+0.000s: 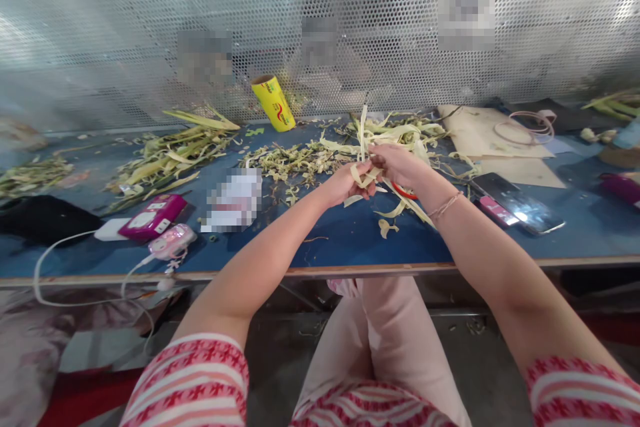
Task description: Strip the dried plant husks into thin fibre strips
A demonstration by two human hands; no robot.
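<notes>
My left hand (pixel 346 185) and my right hand (pixel 400 163) meet above the blue table (pixel 350 240), both closed on the same pale yellow-green leaf strips (pixel 367 173). One strip stands up from the hands; others hang down toward the tabletop. A thin bracelet sits on my right wrist. Behind the hands lies a loose pile of cut leaf strips (pixel 400 130). A red ring-shaped object (pixel 407 192) shows partly under my right hand.
More leaf heaps (pixel 170 153) lie at the left and a scrap pile (pixel 290 160) in the middle. A yellow roll (pixel 273 103) leans on the perforated metal screen. Two phones (pixel 520 203) lie at right, pink devices (pixel 155 217) with white cable at left, cardboard (pixel 495 140) at back right.
</notes>
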